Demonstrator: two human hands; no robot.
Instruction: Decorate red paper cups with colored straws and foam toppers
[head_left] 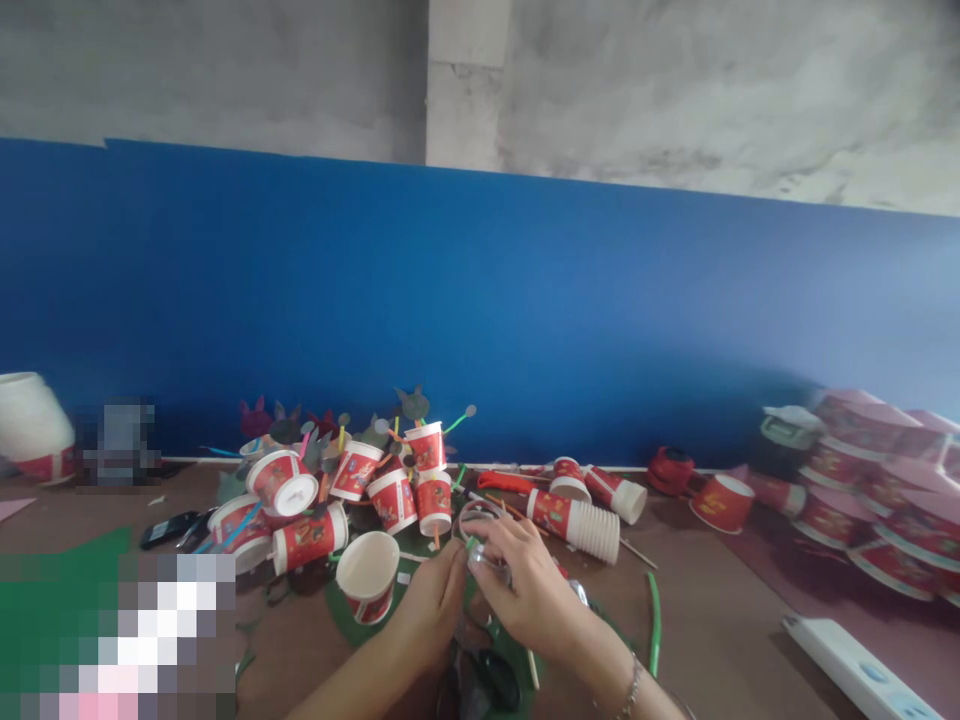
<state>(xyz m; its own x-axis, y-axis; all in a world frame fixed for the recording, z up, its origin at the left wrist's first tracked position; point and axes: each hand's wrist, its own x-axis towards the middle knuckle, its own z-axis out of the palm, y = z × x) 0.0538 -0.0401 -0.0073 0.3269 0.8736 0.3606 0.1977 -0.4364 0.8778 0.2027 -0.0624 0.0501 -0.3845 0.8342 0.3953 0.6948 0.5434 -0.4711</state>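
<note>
- From where I stand, both hands meet low over the surface (720, 600), fingertips nearly touching.
- The left hand (436, 592) is pinched up against a small green piece (471, 546), mostly covered by fingers; I can't make out what it is.
- The right hand (529, 578) has its fingers bent around a clear ring (480, 513), probably a tape roll, just beside that piece.
- With the fingers so crowded, I'd worry that the little piece could slip out of the pinch and get lost among the scraps below.
- If the ring is tape, a loose end might stick to a finger and drag the piece askew.
- Black-handled scissors (501, 680) lie beneath the wrists; a dropped forearm could knock them.
- An open paper cup (367, 565) stands tilted close by the left hand, so a stray elbow might roll it into the heap of decorated cups (310, 537).
- Beyond the right hand, the nested cup stack (576, 525) lies on its side, likely to roll if nudged.
</note>
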